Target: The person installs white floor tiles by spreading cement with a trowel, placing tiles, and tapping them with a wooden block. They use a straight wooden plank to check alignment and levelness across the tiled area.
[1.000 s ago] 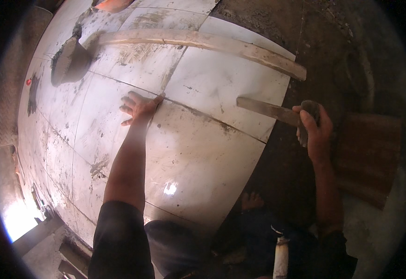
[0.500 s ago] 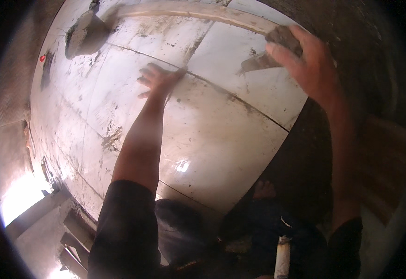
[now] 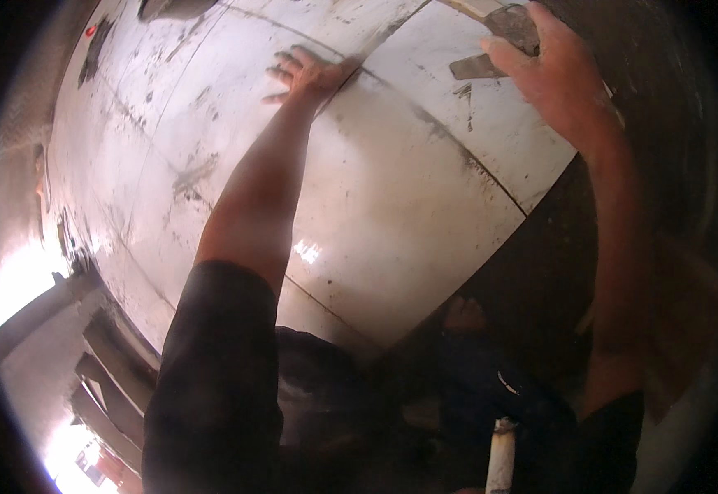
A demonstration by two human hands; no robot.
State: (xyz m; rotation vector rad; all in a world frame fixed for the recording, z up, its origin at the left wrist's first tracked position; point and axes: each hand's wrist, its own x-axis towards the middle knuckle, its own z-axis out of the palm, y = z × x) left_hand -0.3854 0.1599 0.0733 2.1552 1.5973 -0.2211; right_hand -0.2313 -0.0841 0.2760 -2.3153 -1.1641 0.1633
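Note:
My left hand (image 3: 308,74) rests on the white floor tiles (image 3: 400,222), fingers spread, close to where the dark joints meet. It holds nothing. At the upper right, my right hand (image 3: 564,82) grips a dirty grey block-like tool (image 3: 513,29) between thumb and fingers. A flat, narrow brownish piece (image 3: 476,67) sticks out below the thumb over the tile; whether it belongs to the same tool I cannot tell. Part of a pale wooden strip (image 3: 476,6) shows at the top edge, beside the grey tool.
Dark smears mark the tiles. A grey mortar-stained container (image 3: 176,6) is cut off at the top. Dark ground (image 3: 532,272) borders the tiles on the right, with a bare foot (image 3: 464,314) near their edge. Boards (image 3: 116,362) lie lower left; a cigarette (image 3: 500,457) pokes up close by.
The view has shifted, so the tiles and both hands sit higher in the picture. Most of the container and wooden strip has left the view. My left hand stays on the tiles.

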